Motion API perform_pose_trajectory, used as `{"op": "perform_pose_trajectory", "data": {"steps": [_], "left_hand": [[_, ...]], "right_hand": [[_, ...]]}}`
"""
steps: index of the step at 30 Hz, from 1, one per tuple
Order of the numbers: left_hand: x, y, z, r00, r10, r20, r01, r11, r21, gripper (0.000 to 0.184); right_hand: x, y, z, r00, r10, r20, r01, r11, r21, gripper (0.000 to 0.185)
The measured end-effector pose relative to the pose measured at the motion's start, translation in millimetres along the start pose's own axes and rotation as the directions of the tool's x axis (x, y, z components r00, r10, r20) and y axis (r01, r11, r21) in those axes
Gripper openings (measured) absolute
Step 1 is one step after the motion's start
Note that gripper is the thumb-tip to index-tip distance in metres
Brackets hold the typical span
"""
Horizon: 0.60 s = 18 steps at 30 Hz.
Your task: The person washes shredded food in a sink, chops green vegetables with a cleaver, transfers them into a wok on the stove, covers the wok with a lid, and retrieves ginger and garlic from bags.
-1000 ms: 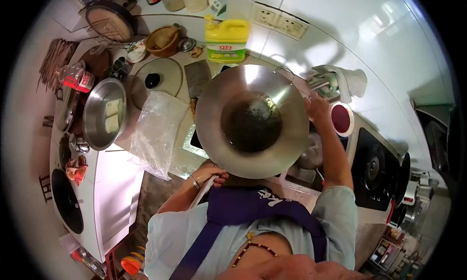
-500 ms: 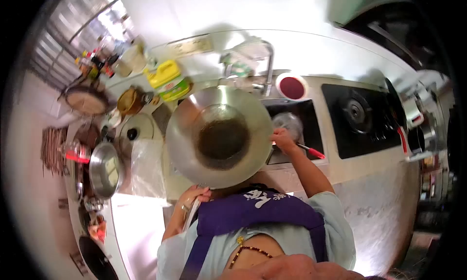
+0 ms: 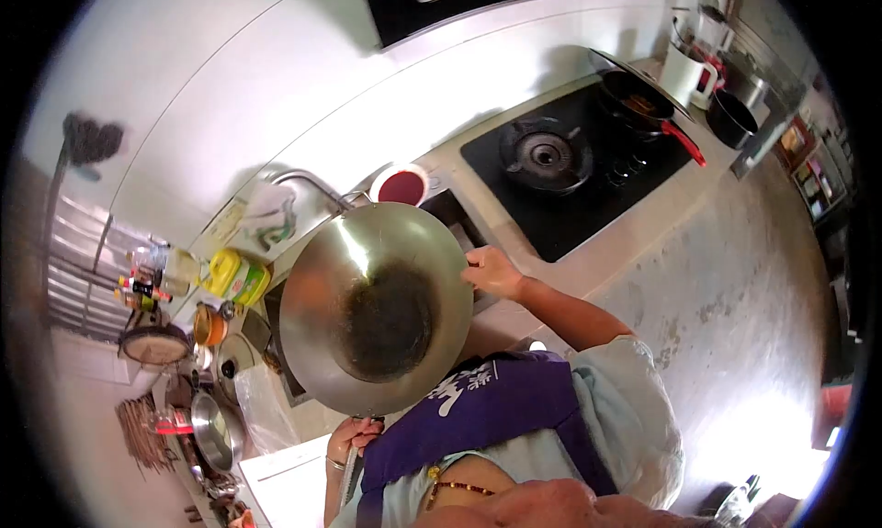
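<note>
The white wall (image 3: 202, 151) backs the counter (image 3: 606, 243). A barred window (image 3: 73, 275) stands left. The grey floor (image 3: 717, 335), right, shows dark stains and bright near glare (image 3: 767, 445).

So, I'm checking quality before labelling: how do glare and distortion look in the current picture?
Head view: a bright glare streak on the wok; head view: wall behind the cooktop washed out, floor overexposed at lower right; head view: fisheye distortion bows straight lines, black fills the corners.
</note>
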<state>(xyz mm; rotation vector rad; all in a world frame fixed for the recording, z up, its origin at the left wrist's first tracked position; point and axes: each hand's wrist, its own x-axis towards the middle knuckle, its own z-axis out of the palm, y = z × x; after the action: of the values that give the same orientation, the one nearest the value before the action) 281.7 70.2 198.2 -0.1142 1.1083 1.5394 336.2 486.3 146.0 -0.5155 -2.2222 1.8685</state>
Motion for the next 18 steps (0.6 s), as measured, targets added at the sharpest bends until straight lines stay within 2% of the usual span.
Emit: {"op": "perform_pose_trajectory", "data": {"steps": [2,3,6,7,10,11,12,14,16,18], "left_hand": [[20.5,0.6,24.7,0.999,-0.018,0.036,0.017,0.999,0.032,0.021],[32.5,-0.7,33.6,0.998,-0.038,0.058,0.036,0.999,0.033,0.022],[74.1,-2.1,64.4,0.981,-0.142,0.129,0.148,0.988,-0.041,0.015],[85.5,2.8,84.9,0.983,-0.152,0.104,0.151,0.988,0.019,0.015],[129.1,12.9,115.7,0.944,-0.2,0.263,0.212,0.977,-0.018,0.015],[147.0,17.4,121.3,0.922,-0.235,0.308,0.252,0.968,-0.016,0.015],[167.2,22.1,125.9,0.896,-0.272,0.352,0.294,0.956,-0.011,0.016],[197.2,36.9,150.3,0.871,-0.313,0.379,0.324,0.945,0.037,0.018],[226.8,51.6,186.1,0.879,-0.322,0.353,0.301,0.947,0.115,0.024],[279.1,59.2,184.2,0.744,-0.399,0.536,0.423,0.902,0.084,0.019]], "right_hand": [[-5.5,12.6,-33.1,0.999,0.013,-0.041,-0.014,0.999,-0.031,0.019],[-10.6,19.3,-51.5,0.994,0.074,-0.079,-0.076,0.997,-0.022,0.02],[-18.4,30.2,-106.7,0.982,-0.046,-0.183,0.031,0.996,-0.086,0.017],[-27.0,21.6,-126.3,0.976,-0.049,-0.212,0.032,0.996,-0.081,0.016],[-31.5,26.0,-174.0,0.896,-0.252,-0.366,0.212,0.966,-0.148,0.016],[-35.3,23.8,-194.0,0.906,-0.216,-0.364,0.158,0.971,-0.181,0.015],[-26.8,47.7,-212.3,0.888,-0.246,-0.388,0.149,0.953,-0.263,0.011],[-44.5,10.9,-244.2,0.894,-0.217,-0.391,0.153,0.97,-0.189,0.008],[-31.2,37.0,-273.9,0.889,-0.1,-0.448,0.153,0.985,0.085,0.009],[-32.0,29.6,-303.6,0.864,-0.161,-0.478,0.128,0.987,-0.101,0.01]]}}
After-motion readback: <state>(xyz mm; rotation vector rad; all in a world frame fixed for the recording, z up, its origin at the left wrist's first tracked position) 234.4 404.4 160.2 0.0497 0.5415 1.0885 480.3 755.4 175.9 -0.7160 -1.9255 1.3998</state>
